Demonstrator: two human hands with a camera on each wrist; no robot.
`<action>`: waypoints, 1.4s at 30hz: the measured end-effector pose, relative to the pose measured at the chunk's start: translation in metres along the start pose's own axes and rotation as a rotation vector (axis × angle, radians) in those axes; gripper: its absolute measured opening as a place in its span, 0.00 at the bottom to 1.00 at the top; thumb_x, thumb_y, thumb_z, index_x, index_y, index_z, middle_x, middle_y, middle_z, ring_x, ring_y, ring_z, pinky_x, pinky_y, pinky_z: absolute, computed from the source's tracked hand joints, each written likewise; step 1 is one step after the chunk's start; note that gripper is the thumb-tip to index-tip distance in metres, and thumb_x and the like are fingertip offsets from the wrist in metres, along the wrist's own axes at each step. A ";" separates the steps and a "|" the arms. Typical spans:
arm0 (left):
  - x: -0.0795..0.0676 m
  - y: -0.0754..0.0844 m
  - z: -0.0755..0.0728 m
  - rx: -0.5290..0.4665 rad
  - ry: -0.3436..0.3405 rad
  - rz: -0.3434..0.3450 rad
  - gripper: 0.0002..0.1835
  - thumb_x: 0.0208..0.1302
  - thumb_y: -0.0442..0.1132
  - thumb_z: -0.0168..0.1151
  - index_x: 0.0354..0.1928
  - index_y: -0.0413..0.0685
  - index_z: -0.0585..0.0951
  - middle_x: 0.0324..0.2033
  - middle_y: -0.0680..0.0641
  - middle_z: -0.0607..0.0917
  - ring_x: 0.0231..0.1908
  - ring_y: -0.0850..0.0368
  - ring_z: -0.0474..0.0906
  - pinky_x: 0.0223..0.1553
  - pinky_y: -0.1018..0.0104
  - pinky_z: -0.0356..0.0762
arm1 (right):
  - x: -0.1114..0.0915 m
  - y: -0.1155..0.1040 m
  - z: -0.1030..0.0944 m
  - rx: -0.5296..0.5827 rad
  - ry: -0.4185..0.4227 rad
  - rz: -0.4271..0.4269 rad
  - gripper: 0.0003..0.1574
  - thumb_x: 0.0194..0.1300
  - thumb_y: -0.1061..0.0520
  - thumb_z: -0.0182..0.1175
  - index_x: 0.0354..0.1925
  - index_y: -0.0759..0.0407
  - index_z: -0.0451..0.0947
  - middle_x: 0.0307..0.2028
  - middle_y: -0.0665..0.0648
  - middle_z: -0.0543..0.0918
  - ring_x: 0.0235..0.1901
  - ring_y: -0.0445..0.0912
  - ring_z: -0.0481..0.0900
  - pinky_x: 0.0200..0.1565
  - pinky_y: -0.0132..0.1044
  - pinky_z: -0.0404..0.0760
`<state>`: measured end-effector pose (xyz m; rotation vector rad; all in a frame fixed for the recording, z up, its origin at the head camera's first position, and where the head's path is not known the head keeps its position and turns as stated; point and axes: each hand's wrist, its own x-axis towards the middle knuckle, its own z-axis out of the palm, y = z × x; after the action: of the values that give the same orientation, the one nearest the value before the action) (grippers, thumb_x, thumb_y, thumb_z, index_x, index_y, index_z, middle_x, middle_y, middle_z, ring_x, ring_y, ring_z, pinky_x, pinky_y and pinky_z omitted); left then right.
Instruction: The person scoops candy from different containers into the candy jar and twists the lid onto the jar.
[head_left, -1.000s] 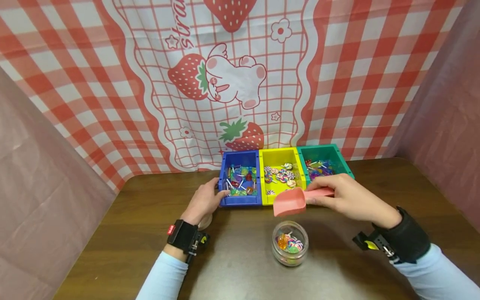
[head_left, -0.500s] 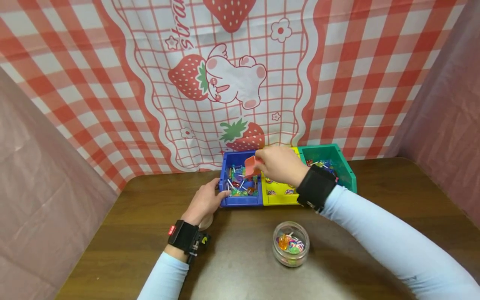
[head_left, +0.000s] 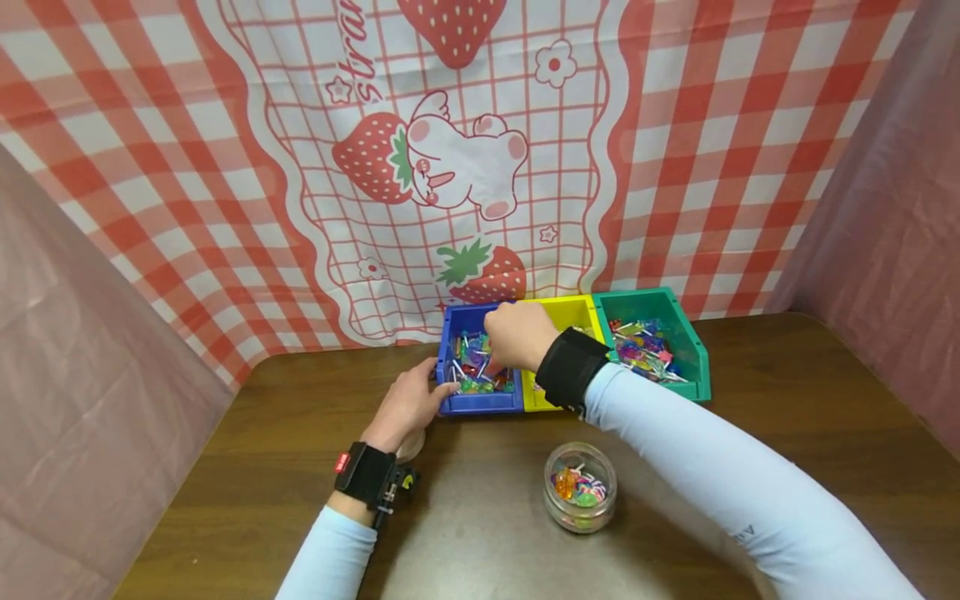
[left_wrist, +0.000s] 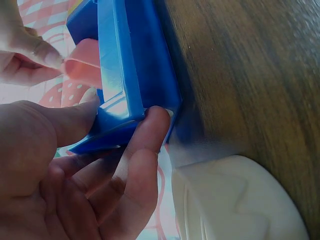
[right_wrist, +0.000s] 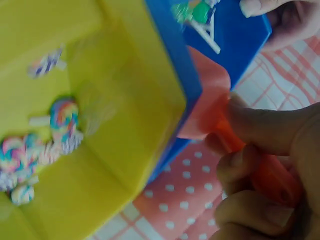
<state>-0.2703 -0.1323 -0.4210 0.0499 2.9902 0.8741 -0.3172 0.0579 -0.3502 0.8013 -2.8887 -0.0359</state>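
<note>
My right hand point(head_left: 517, 333) grips the handle of a pink scoop point(right_wrist: 207, 95), its fingers curled round it. The scoop's head is down inside the blue bin point(head_left: 480, 403), among small lollipops and clear coloured candies point(head_left: 468, 364). In the head view my right hand mostly hides the scoop. My left hand point(head_left: 405, 404) holds the blue bin's left front corner, thumb over the rim and a finger against the outside, as the left wrist view shows. A glass jar point(head_left: 581, 517) with some candies in it stands nearer on the table.
Joined to the blue bin are a yellow bin point(right_wrist: 120, 65) with swirl lollipops and a green bin point(head_left: 696, 362) with mixed candies. A cream-coloured rounded object point(left_wrist: 240, 200) lies beside my left hand. A checked strawberry cloth point(head_left: 675, 167) hangs behind the wooden table point(head_left: 247, 467).
My right hand has carried the scoop from above the jar leftward across the yellow bin, then down into the blue bin. My left hand has stayed at the blue bin's corner.
</note>
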 end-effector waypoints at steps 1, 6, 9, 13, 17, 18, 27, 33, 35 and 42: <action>0.000 0.000 0.000 0.000 0.000 0.000 0.29 0.62 0.55 0.55 0.62 0.52 0.68 0.39 0.50 0.78 0.28 0.60 0.75 0.39 0.60 0.71 | 0.001 -0.001 0.002 0.013 -0.012 0.020 0.20 0.47 0.38 0.65 0.24 0.52 0.77 0.20 0.50 0.75 0.19 0.45 0.72 0.21 0.39 0.72; 0.001 0.000 0.001 -0.002 0.001 0.016 0.29 0.62 0.55 0.55 0.62 0.52 0.68 0.40 0.49 0.78 0.27 0.61 0.75 0.38 0.60 0.71 | 0.003 -0.001 0.013 0.079 -0.031 0.113 0.18 0.51 0.40 0.63 0.23 0.52 0.77 0.23 0.52 0.76 0.21 0.47 0.73 0.23 0.44 0.73; 0.001 -0.001 0.001 -0.001 -0.002 0.016 0.30 0.62 0.55 0.55 0.63 0.51 0.68 0.40 0.49 0.79 0.25 0.61 0.75 0.37 0.61 0.71 | 0.004 0.001 0.020 0.108 -0.037 0.137 0.15 0.56 0.43 0.60 0.25 0.52 0.75 0.24 0.52 0.77 0.22 0.48 0.74 0.24 0.45 0.74; 0.001 -0.001 0.000 0.000 -0.010 0.007 0.30 0.62 0.56 0.55 0.64 0.51 0.67 0.40 0.48 0.79 0.24 0.61 0.75 0.36 0.61 0.72 | 0.003 0.002 0.027 0.099 -0.010 0.133 0.11 0.60 0.47 0.58 0.31 0.53 0.73 0.27 0.53 0.77 0.24 0.48 0.74 0.26 0.44 0.75; 0.001 0.000 -0.001 0.015 -0.005 0.006 0.31 0.62 0.56 0.55 0.63 0.51 0.67 0.40 0.49 0.79 0.27 0.61 0.75 0.39 0.60 0.71 | 0.000 0.003 0.032 0.076 0.046 0.094 0.10 0.62 0.50 0.56 0.35 0.55 0.73 0.27 0.54 0.77 0.25 0.49 0.75 0.27 0.45 0.76; 0.001 0.000 -0.001 0.016 -0.004 0.006 0.31 0.62 0.56 0.55 0.63 0.52 0.67 0.40 0.49 0.79 0.27 0.60 0.75 0.39 0.60 0.71 | 0.000 0.003 0.033 0.072 0.055 0.079 0.10 0.62 0.51 0.56 0.36 0.56 0.73 0.28 0.55 0.78 0.25 0.49 0.75 0.27 0.45 0.76; 0.000 0.000 0.000 0.011 0.007 0.018 0.30 0.61 0.55 0.56 0.63 0.51 0.68 0.39 0.49 0.79 0.30 0.59 0.75 0.42 0.59 0.71 | 0.001 0.004 0.047 0.073 0.077 -0.042 0.19 0.60 0.53 0.59 0.50 0.56 0.71 0.40 0.55 0.79 0.35 0.50 0.77 0.36 0.44 0.77; 0.000 0.001 0.001 -0.006 -0.001 0.013 0.30 0.62 0.55 0.56 0.63 0.51 0.67 0.40 0.49 0.79 0.29 0.60 0.75 0.40 0.59 0.71 | 0.005 0.000 0.053 0.034 0.136 -0.044 0.17 0.60 0.53 0.58 0.48 0.55 0.71 0.36 0.54 0.79 0.32 0.49 0.77 0.33 0.43 0.77; 0.000 0.002 0.000 -0.012 -0.004 0.013 0.30 0.62 0.55 0.56 0.64 0.51 0.67 0.40 0.49 0.78 0.27 0.60 0.75 0.40 0.59 0.71 | 0.006 -0.001 0.053 0.033 0.145 -0.038 0.15 0.61 0.52 0.57 0.45 0.56 0.71 0.34 0.54 0.79 0.29 0.50 0.76 0.30 0.44 0.77; 0.000 -0.001 0.000 -0.023 -0.009 0.009 0.29 0.62 0.55 0.56 0.62 0.52 0.68 0.37 0.49 0.79 0.25 0.61 0.75 0.34 0.62 0.72 | 0.007 0.003 0.046 0.168 0.066 0.002 0.14 0.66 0.49 0.51 0.42 0.57 0.73 0.31 0.55 0.78 0.31 0.49 0.77 0.34 0.44 0.77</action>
<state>-0.2708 -0.1326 -0.4218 0.0670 2.9733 0.9072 -0.3314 0.0563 -0.3949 0.8104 -2.8582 0.2318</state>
